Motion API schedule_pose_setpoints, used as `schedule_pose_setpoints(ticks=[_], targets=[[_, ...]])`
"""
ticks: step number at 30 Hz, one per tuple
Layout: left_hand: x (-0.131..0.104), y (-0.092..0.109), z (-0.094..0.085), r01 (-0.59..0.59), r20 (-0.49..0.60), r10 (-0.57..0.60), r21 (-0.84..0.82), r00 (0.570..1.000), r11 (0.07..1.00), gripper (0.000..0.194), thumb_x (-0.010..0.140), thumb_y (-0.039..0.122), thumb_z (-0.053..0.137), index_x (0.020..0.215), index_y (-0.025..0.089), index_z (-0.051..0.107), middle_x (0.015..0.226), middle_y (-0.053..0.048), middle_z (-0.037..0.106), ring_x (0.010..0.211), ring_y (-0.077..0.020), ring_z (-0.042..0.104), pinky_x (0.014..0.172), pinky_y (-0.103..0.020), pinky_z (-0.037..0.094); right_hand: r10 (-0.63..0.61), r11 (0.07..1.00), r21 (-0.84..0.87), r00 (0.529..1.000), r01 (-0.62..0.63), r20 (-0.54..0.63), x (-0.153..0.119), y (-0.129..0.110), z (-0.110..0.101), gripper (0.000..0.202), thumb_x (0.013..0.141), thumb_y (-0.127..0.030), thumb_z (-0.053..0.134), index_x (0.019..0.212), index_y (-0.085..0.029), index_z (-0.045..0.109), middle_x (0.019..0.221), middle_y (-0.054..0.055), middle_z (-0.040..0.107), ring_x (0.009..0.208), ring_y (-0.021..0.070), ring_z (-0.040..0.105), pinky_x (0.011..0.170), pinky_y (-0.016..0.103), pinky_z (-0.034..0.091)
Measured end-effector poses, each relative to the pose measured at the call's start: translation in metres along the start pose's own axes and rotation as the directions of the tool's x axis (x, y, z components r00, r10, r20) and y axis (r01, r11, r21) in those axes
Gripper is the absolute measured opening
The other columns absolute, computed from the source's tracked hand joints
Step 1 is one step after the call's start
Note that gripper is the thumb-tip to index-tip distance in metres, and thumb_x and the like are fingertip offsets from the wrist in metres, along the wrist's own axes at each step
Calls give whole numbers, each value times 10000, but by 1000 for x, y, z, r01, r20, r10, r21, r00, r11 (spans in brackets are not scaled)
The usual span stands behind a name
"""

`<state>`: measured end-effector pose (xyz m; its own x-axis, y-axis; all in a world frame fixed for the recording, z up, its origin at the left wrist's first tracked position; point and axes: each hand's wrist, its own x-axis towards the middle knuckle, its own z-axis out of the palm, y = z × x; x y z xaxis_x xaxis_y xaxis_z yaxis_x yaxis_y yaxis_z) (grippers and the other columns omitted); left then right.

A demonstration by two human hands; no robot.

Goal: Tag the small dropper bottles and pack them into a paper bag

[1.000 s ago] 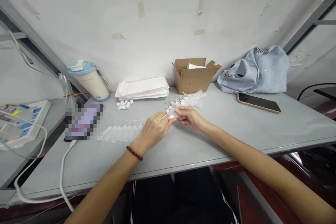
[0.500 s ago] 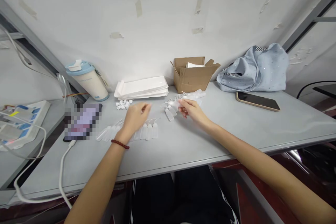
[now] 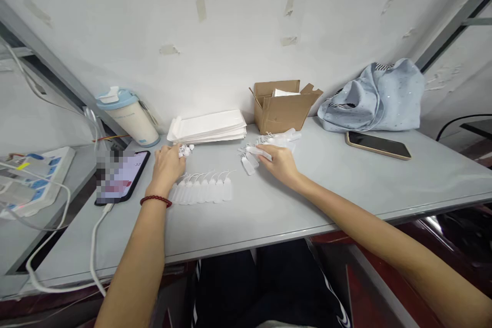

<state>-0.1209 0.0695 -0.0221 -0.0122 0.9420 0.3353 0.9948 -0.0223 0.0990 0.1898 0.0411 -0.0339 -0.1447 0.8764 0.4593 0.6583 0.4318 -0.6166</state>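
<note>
My left hand [image 3: 168, 164] reaches down at the left edge of a small heap of white pieces [image 3: 186, 150]; its fingertips are bent and partly hidden, so I cannot make out whether they grip one. A translucent tag [image 3: 257, 151] is pinched between the thumb and fingers of my right hand [image 3: 280, 162]. Just under it lies another loose tag [image 3: 249, 165], and further tags [image 3: 286, 137] with white strings are piled in front of the cardboard box. A row of several tags [image 3: 207, 190] with strings lies side by side near my left wrist.
Along the wall stand a bottle [image 3: 132, 120], a stack of white envelopes [image 3: 209, 127], a cardboard box [image 3: 282, 113] and a blue cloth bag [image 3: 378, 100]. One phone [image 3: 378, 145] lies right, another [image 3: 128, 177] left, with a white cable near a power strip [image 3: 46, 182].
My left hand has moved left from above the row of tags to the white pieces. My right hand stays by the loose tags, and the tag in it now shows more clearly.
</note>
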Motion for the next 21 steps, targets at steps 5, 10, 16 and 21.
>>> schedule_pose_setpoints(ticks=[5,10,16,21], targets=[[3,2,8,-73,13,73,-23,997,997,368,789,167,430,1095,113,627,1108,-152,632,1089,-295,538,959,-410,386,-89,987,-133,996,89,5,-3,-1,3,307,816,-141,542,1093,-180,668,1175,99,654,1026,267,622,837,375,484],[3,2,11,-77,19,78,-47,997,996,363,763,150,439,1041,77,661,1047,-165,656,997,-286,594,915,-383,436,-154,966,-212,988,147,-15,-8,-5,4,261,847,-204,529,1069,-184,664,1132,113,636,774,204,645,708,339,495],[2,4,9,-92,13,94,-79,996,993,378,782,150,433,1087,79,644,1061,-157,649,1009,-274,596,936,-383,433,-272,941,-203,962,269,18,-14,-11,6,226,888,-217,467,1000,-173,658,1095,121,615,612,126,563,606,287,444],[4,7,7,-117,51,123,-102,991,988,352,786,124,412,1026,76,664,1082,-165,653,1043,-280,587,954,-392,426,-360,919,-114,922,377,142,-22,-24,8,232,904,-234,447,978,-165,656,1061,113,627,673,126,567,626,263,441]])
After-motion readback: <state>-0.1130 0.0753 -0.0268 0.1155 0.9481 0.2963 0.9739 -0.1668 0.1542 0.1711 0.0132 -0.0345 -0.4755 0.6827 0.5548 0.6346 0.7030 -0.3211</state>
